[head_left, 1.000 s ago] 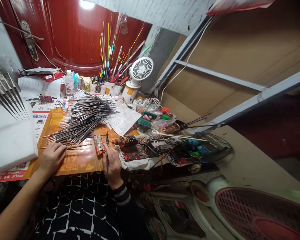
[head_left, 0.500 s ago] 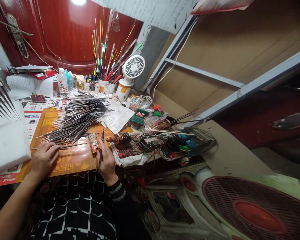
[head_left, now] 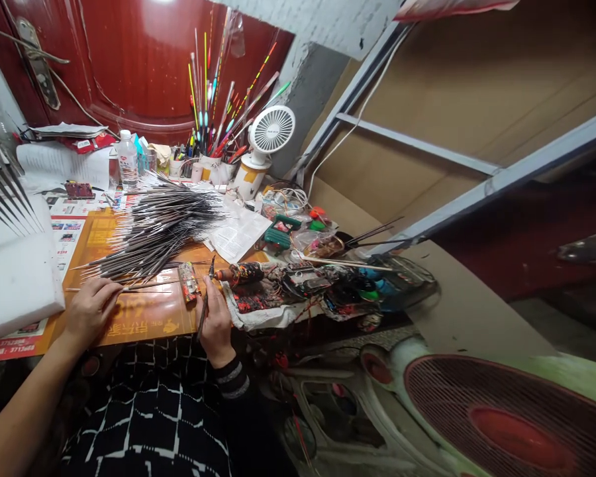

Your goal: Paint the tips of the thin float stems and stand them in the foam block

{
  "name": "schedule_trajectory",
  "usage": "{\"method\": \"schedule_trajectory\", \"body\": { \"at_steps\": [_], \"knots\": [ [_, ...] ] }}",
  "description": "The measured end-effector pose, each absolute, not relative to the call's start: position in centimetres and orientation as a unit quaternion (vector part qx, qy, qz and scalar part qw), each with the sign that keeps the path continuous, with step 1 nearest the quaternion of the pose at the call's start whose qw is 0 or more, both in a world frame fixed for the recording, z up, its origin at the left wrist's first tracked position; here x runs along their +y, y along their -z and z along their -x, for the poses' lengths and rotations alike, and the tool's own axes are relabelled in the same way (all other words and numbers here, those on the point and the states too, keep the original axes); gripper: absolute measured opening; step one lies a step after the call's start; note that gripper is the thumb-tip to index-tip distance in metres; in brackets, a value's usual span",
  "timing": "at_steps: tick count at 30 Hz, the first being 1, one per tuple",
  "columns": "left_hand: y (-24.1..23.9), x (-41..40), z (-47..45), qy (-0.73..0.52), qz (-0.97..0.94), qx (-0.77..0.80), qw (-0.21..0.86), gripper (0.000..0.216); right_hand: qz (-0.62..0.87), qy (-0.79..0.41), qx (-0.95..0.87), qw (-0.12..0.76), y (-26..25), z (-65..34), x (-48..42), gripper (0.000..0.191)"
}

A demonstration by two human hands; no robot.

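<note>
My left hand (head_left: 88, 310) rests on the orange sheet (head_left: 144, 318), fingers curled round the end of a thin stick (head_left: 134, 287) that lies across it. Just beyond the hand spreads a big pile of thin grey pointed sticks (head_left: 159, 225). My right hand (head_left: 216, 318) is closed on a thin dark brush (head_left: 206, 298), its tip pointing up and away. A small paint-stained block (head_left: 187, 281) lies between the hands. A paint-spattered tube (head_left: 241, 272) lies right of the brush tip.
A white foam block (head_left: 17, 281) with upright sticks stands at the left. At the back are cups of coloured floats (head_left: 213, 99), a bottle (head_left: 128, 159) and a small white fan (head_left: 268, 136). Cluttered rags and tools (head_left: 322, 281) lie right. A floor fan (head_left: 501, 424) sits low right.
The view has shifted a little. Both hands stay in nearly the same places on the sheet, the right one still gripping the brush.
</note>
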State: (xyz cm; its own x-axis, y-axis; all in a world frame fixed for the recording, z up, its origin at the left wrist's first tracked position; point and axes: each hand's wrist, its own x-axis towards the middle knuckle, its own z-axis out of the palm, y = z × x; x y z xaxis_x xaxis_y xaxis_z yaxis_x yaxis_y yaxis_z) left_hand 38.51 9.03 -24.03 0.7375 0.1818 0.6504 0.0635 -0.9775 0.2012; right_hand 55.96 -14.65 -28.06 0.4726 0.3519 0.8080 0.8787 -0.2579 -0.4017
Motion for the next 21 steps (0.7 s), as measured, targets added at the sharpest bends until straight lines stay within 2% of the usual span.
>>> {"method": "schedule_trajectory", "body": {
  "at_steps": [4, 8, 13, 21],
  "knots": [
    [24.3, 8.4, -38.6, -0.343, -0.932, 0.075, 0.095, 0.019, 0.712, 0.307, -0.404, 0.486, 28.4, -54.7, -15.4, 0.051],
    [24.1, 8.0, -38.5, -0.338, -0.933, 0.087, 0.089, 0.022, 0.665, 0.282, -0.462, 0.514, 29.5, -53.3, -16.2, 0.049],
    [24.1, 8.0, -38.2, -0.34, -0.932, 0.086, 0.093, 0.022, 0.638, 0.304, -0.514, 0.487, 31.3, -53.0, -16.3, 0.057],
    [24.4, 8.1, -38.3, -0.347, -0.929, 0.083, 0.099, 0.019, 0.648, 0.339, -0.525, 0.437, 32.0, -53.2, -16.0, 0.056]
  ]
}}
